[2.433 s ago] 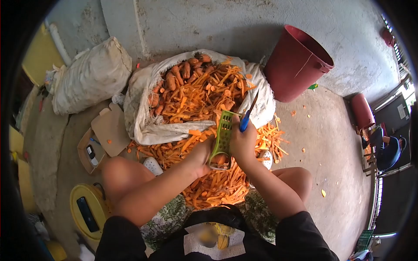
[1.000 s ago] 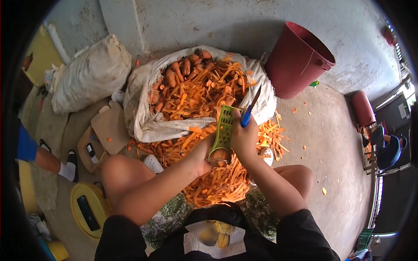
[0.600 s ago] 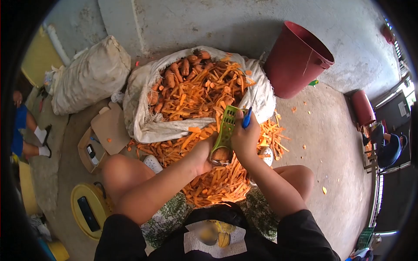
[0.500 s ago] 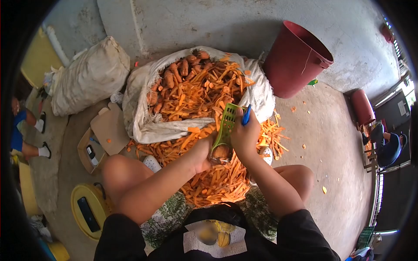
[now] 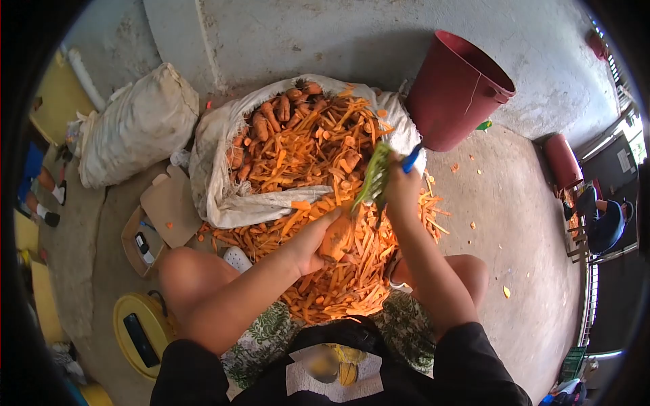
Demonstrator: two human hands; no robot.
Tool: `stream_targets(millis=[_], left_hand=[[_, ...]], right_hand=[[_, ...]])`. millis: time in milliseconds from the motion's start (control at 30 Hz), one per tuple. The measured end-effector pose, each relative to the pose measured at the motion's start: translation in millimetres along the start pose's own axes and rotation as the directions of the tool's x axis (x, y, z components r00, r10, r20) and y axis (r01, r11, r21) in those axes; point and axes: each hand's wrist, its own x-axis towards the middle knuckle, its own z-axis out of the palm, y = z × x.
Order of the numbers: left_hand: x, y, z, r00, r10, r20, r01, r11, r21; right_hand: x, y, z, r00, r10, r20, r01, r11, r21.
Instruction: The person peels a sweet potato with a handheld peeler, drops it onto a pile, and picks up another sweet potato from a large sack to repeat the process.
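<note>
My left hand (image 5: pixel 313 245) is wrapped around a thick peeled carrot (image 5: pixel 336 238), held above the heap of orange peelings (image 5: pixel 345 287) between my legs. In my right hand (image 5: pixel 403 186) is a green peeler (image 5: pixel 373 177) with holes through its body, smeared by motion and just up and right of the carrot. A blue handle end (image 5: pixel 411 158) pokes out at the top of the same hand. In front, an opened white sack (image 5: pixel 223 196) holds whole carrots (image 5: pixel 274 111) and many orange strips.
A tall dark red bin (image 5: pixel 450 98) leans by the wall, right of the sack. On the left are a full white sack (image 5: pixel 139 128), a cardboard box (image 5: pixel 166 203) and a yellow lid with a phone (image 5: pixel 139 331). People sit at both edges.
The green peeler has swung away from the carrot, up and right, with my right hand. The carrot, earlier partly behind the peeler, now shows in my left hand.
</note>
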Motion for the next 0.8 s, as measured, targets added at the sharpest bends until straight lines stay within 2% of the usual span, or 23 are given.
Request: stream_targets(millis=[67,100,200,267,300,433,500,533,567,600,633,667,733,767,800], left_hand=[[10,-4,-7,0.996,0.071,0.059,-0.062,0.989,-0.133],[9,-3,-6,0.996,0.071,0.059,-0.063,0.989,-0.133],[1,-2,-2,0.995,0.086,0.055,-0.065,0.950,-0.306],[1,-5,-1,0.996,0.079,0.030,-0.066,0.949,-0.310],[1,-5,0,0.997,0.070,0.008,-0.065,0.948,-0.313],[3,-9,-1,0.997,0.075,0.019,-0.068,0.963,-0.260],[1,-12,-1,1.000,0.020,-0.022,-0.020,0.999,-0.034],[-2,-12,-1,1.000,0.017,-0.022,-0.018,0.999,-0.031],[-8,-11,-1,0.995,-0.028,0.091,0.027,1.000,0.006],[-14,-9,2,0.977,-0.074,0.201,0.066,0.997,0.047],[-21,-7,12,0.982,-0.108,0.153,0.100,0.993,0.061],[-20,-6,10,0.982,-0.112,0.150,0.103,0.992,0.067],[-15,-7,6,0.987,0.014,0.163,-0.004,0.998,-0.058],[-15,-3,4,0.997,0.024,0.073,-0.018,0.997,-0.072],[-13,-1,2,0.997,0.028,0.074,-0.022,0.997,-0.078]], right_hand=[[-15,21,12,0.987,-0.118,0.106,0.122,0.992,-0.029],[-25,22,16,0.980,-0.145,0.133,0.151,0.988,-0.035],[-32,38,21,0.960,-0.208,0.189,0.218,0.975,-0.033],[-34,36,22,0.926,-0.359,0.119,0.378,0.889,-0.259],[-35,34,21,0.917,-0.385,0.107,0.399,0.870,-0.291],[-32,34,20,0.924,-0.377,0.061,0.380,0.888,-0.259],[-11,31,13,0.957,-0.287,-0.040,0.260,0.910,-0.323],[10,41,7,0.960,-0.256,-0.114,0.209,0.924,-0.320],[33,50,-4,0.923,-0.326,-0.206,0.231,0.895,-0.381],[56,53,-17,0.895,-0.352,-0.272,0.170,0.836,-0.522],[65,52,-23,0.888,-0.288,-0.357,0.172,0.930,-0.324],[82,61,-31,0.915,-0.183,-0.359,0.160,0.983,-0.095],[71,47,-28,0.926,-0.224,-0.304,0.188,0.971,-0.145],[60,41,-22,0.951,-0.179,-0.252,0.164,0.983,-0.082],[44,32,-13,0.971,-0.137,-0.195,0.136,0.991,-0.019]])
